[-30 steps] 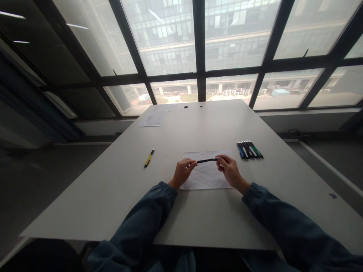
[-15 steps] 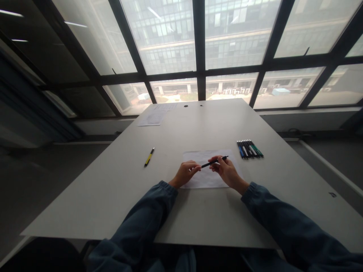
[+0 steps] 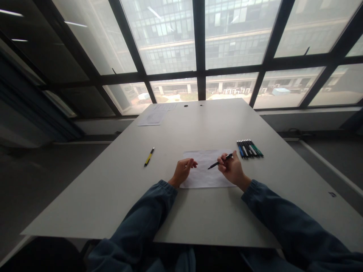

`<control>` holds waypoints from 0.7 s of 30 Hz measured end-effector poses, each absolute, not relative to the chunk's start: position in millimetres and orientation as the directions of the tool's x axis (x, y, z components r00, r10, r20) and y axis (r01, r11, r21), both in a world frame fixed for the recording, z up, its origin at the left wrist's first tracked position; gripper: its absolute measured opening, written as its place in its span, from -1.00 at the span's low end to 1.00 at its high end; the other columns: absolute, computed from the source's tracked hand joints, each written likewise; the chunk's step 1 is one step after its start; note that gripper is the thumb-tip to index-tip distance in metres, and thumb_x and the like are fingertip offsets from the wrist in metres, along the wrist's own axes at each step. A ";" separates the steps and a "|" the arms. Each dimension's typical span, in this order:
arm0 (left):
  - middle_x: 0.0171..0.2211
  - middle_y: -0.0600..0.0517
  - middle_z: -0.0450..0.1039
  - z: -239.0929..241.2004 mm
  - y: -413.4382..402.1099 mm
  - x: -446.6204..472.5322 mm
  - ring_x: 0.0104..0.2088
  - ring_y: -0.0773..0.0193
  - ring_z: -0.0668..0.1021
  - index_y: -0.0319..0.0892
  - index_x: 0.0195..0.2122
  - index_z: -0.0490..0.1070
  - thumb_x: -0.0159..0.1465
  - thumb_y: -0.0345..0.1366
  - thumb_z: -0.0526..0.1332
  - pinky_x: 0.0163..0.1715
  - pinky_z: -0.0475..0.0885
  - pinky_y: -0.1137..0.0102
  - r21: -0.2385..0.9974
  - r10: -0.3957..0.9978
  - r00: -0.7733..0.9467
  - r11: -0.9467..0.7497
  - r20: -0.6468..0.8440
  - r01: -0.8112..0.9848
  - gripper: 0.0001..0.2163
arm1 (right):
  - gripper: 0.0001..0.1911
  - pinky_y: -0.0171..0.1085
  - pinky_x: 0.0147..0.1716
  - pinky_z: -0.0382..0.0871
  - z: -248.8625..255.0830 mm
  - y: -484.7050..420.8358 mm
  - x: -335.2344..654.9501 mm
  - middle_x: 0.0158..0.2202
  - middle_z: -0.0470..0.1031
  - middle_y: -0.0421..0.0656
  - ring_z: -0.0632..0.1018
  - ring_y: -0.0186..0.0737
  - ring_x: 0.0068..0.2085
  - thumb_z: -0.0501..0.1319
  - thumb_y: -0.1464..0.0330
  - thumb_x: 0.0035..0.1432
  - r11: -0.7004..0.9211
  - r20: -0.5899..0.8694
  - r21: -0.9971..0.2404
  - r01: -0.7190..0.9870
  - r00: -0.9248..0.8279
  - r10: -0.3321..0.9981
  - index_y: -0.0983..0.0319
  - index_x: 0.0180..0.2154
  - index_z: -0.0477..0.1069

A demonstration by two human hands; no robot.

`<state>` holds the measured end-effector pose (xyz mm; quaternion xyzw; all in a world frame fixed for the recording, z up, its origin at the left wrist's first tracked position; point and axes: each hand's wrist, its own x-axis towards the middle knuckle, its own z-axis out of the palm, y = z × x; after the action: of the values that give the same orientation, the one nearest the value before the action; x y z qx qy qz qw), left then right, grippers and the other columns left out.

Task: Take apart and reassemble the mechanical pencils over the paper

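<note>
A black pen [image 3: 214, 165] slants across the gap between my hands, its tip pointing down and left over a white sheet of paper [image 3: 202, 179]. My right hand [image 3: 233, 170] is closed on the upper part of this pen, with the thumb near its back end. At the left side of the sheet, my left hand [image 3: 182, 172] is loosely curled, its fingers a little apart and nothing visible in them. It is clear of the pen.
To the right lies a row of several pens [image 3: 250, 149], side by side. A yellow and black pen [image 3: 149, 157] lies alone on the left. Printed papers [image 3: 151, 117] rest at the far left of the white table [image 3: 93, 204]. Windows [image 3: 170, 41] stand behind.
My left hand has let go of the pen and drawn slightly left. My right hand has moved a little right with the pen, now tilted more steeply, tip down.
</note>
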<state>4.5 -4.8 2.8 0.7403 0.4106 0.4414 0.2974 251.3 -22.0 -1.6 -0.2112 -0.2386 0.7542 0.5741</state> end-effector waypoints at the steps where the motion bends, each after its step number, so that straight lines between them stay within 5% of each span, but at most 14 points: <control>1: -0.49 -0.03 0.55 2.6 -4.6 4.4 -0.46 0.29 0.51 -0.25 -0.41 0.56 0.40 -0.01 0.00 -0.37 0.40 0.41 0.805 0.874 0.265 -0.481 0.408 0.348 -0.50 | -0.49 -0.38 -0.68 0.12 -1.0 -22.4 252.3 -0.52 0.30 -0.21 0.23 -0.40 -0.64 0.00 -0.08 0.24 -0.233 -0.034 -0.590 -0.773 -0.264 0.964 0.19 -0.49 0.24; 7: -0.50 -0.02 0.54 -0.7 -1.8 2.5 -0.46 0.29 0.51 -0.24 -0.41 0.56 0.40 -0.01 0.01 -0.38 0.40 0.42 0.819 0.891 0.231 -0.451 0.391 0.355 -0.52 | -0.62 -0.42 -0.68 0.13 3.7 -25.5 251.5 -0.50 0.33 -0.22 0.24 -0.43 -0.63 0.13 0.06 0.22 -0.205 0.008 -0.558 -0.804 -0.252 0.968 0.21 -0.47 0.28; 14: -0.42 -0.02 0.58 -7.4 3.9 1.7 -0.38 0.26 0.55 -0.22 -0.33 0.56 0.39 -0.06 0.03 -0.32 0.43 0.41 0.804 0.897 0.289 -0.431 0.334 0.411 -0.59 | -0.67 -0.43 -0.80 -0.05 1.2 -20.0 253.7 -0.61 0.36 -0.26 0.08 -0.50 -0.74 0.23 0.22 0.17 -0.155 -0.129 -0.648 -0.746 -0.094 0.987 0.22 -0.55 0.27; 18: -0.20 -0.04 0.59 -7.9 7.3 -1.4 -0.18 0.18 0.57 -0.15 -0.15 0.54 0.31 -0.18 0.18 -0.11 0.45 0.29 0.681 0.864 0.284 -0.503 0.416 0.533 -0.78 | -0.66 -0.34 -0.67 0.27 2.7 -18.6 257.5 -0.37 0.54 -0.11 0.41 -0.33 -0.57 0.10 0.10 0.21 -0.146 -0.144 -0.657 -0.739 -0.067 0.987 0.21 -0.29 0.48; 21: -0.05 -0.04 0.53 -9.2 10.0 -5.0 -0.01 0.13 0.51 -0.11 -0.11 0.52 0.25 -0.29 0.24 0.08 0.37 0.17 0.568 0.818 0.342 -0.569 0.462 0.595 -0.81 | -0.44 -0.30 -0.66 0.26 2.8 -17.7 257.4 -0.48 0.48 -0.12 0.43 -0.26 -0.55 0.03 -0.10 0.20 -0.150 -0.131 -0.736 -0.661 -0.077 0.988 0.22 -0.21 0.51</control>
<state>-5.0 10.0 -9.2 0.8051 0.4387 0.3693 0.1516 257.4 -17.7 2.8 -0.3193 -0.2567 0.6876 0.5995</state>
